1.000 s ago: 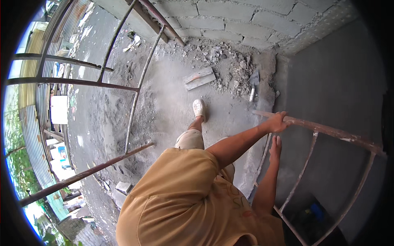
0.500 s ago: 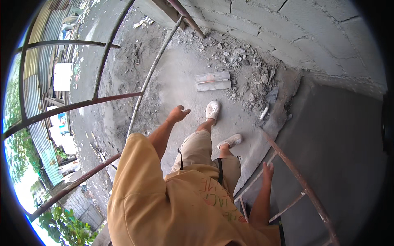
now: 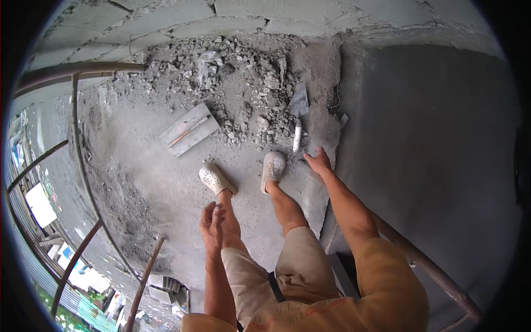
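My right hand [image 3: 318, 161] is open, fingers apart, holding nothing, just below the white handle [image 3: 297, 136] of a pointed trowel [image 3: 299, 98] lying beside broken rubble [image 3: 260, 99]. My left hand [image 3: 213, 224] is raised over my left leg, fingers loosely bent with nothing visible in them. A flat rectangular metal float [image 3: 182, 138] with a thin handle lies on the dusty concrete beyond my feet, which wear pale clogs [image 3: 213, 178].
A rough block wall [image 3: 232, 22] runs along the far side. Rusty railings [image 3: 83, 160] stand at the left, another rail [image 3: 437, 276] at the lower right. A dark, smooth lower surface [image 3: 431, 138] lies beyond the slab's broken edge at right. Corrugated sheets [image 3: 88, 310] show outside.
The view has turned rightward to face the block wall. My left hand has let go of the right-hand rail and moved left; my right hand has reached forward toward the trowel handle.
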Tool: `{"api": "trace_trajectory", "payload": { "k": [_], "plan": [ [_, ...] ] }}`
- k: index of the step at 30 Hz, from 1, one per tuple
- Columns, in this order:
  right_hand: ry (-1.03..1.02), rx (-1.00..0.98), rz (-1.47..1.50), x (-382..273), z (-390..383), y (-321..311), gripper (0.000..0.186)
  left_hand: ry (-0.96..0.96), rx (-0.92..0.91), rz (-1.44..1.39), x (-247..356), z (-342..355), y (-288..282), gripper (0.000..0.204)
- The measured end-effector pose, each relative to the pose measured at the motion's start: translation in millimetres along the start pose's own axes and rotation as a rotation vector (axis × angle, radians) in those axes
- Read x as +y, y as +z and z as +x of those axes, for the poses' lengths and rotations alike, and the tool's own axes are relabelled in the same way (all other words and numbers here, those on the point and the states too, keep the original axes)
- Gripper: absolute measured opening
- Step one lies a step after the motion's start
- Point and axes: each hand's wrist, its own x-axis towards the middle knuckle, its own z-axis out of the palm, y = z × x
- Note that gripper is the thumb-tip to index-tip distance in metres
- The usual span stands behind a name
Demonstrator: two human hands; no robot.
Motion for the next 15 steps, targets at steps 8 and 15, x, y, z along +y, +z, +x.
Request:
{"api": "trace_trajectory", "payload": {
  "k": [8, 15],
  "plan": [
    [0.070, 0.038, 0.019, 44.7, 143.8, 83.2, 0.085, -0.003, -0.343, 0.083, -110.5, 66.8, 156.3, 0.040],
    [0.015, 0.058, -0.081, 42.3, 211.2, 120.8, 0.071, -0.040, -0.275, 0.158, -144.6, 84.1, 139.5, 0.040]
  ]
}}
